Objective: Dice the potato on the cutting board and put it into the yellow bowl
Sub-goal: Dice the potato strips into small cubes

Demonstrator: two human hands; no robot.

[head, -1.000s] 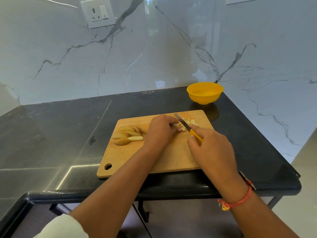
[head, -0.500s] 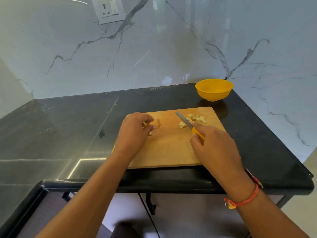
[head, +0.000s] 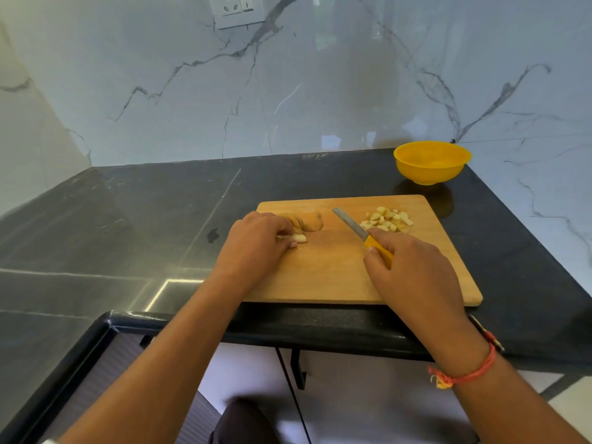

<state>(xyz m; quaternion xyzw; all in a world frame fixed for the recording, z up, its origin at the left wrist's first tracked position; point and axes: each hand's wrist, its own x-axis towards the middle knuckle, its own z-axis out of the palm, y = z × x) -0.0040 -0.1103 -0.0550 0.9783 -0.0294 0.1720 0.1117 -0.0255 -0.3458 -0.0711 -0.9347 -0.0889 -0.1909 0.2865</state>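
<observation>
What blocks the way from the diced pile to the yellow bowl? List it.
Nothing visible does. The diced potato pile lies at the far right of the cutting board; the yellow bowl stands just beyond that corner on bare black counter. The knife, in the right hand, lies left of the pile.

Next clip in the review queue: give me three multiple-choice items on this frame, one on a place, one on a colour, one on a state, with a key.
1. Where does the pile of diced potato lie?
A. in the bowl
B. on the cutting board, far right part
C. on the bare counter

2. What colour is the handle of the knife?
A. yellow
B. black
C. red

3. What does the yellow bowl hold?
A. potato dice
B. water
C. nothing visible

Key: 1 B, the dice sit on the board beside the blade. 2 A, yellow shows at the right hand. 3 C, its inside looks bare while the left hand holds a potato strip.
</observation>
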